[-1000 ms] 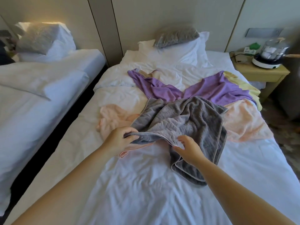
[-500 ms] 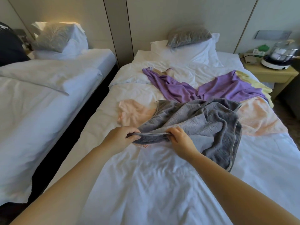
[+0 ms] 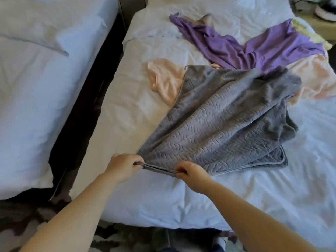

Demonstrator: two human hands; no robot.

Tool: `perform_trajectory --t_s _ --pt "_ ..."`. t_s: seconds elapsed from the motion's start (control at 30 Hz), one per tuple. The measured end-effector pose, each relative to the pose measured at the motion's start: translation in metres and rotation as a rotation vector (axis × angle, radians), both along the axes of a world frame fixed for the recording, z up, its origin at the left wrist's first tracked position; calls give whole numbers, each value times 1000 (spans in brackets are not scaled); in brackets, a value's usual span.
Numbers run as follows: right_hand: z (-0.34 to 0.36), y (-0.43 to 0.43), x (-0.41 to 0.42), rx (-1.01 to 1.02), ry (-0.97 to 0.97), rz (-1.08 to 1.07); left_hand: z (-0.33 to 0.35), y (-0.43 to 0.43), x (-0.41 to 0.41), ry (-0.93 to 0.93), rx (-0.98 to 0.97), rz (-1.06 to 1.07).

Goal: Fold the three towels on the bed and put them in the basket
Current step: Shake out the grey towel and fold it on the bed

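Observation:
A grey quilted towel (image 3: pixel 223 122) lies spread in loose folds across the middle of the white bed (image 3: pixel 163 197). My left hand (image 3: pixel 123 165) and my right hand (image 3: pixel 190 174) each pinch its near edge, which is stretched taut between them close to the foot of the bed. Under the grey towel's far side lies a peach towel (image 3: pixel 163 79), showing at both left and right. A purple towel (image 3: pixel 254 46) lies crumpled farther up the bed. No basket is in view.
A second white bed (image 3: pixel 36 88) stands to the left across a dark gap (image 3: pixel 81 106). A yellow cloth (image 3: pixel 309 31) lies by the purple towel, near a nightstand (image 3: pixel 323 24) at the top right. Patterned carpet (image 3: pixel 27 215) is below.
Both hands have pulled the grey towel's edge toward the foot of the bed, dragging the towel out flatter. The view has tipped downward, and the pillows have left the frame.

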State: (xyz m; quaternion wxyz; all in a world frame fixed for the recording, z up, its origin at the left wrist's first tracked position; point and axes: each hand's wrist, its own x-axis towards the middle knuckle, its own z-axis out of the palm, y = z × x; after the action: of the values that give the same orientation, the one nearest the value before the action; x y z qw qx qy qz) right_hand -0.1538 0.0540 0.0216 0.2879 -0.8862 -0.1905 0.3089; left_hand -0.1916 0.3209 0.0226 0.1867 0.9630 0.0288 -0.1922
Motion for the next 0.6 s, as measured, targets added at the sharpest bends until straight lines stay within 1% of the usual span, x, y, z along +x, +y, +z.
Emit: perform_trajectory --t_s 0.13,0.27,0.33,0.43,0.6 --pt "-29 -5 -8 -52 -6 -86 -37 -3 -14 -18 53 -25" --pt "-39 -36 -2 -24 -57 -269 -48 -23 -12 46 40 -17" --pt "-38 -62 4 -25 -54 -329 -46 -40 -5 47 20 -13" --pt "-36 -110 16 -30 -75 -441 -37 -79 14 1 -15 -16" --pt "-39 -219 44 -45 -87 -773 -24 -178 56 -71 -138 -74"
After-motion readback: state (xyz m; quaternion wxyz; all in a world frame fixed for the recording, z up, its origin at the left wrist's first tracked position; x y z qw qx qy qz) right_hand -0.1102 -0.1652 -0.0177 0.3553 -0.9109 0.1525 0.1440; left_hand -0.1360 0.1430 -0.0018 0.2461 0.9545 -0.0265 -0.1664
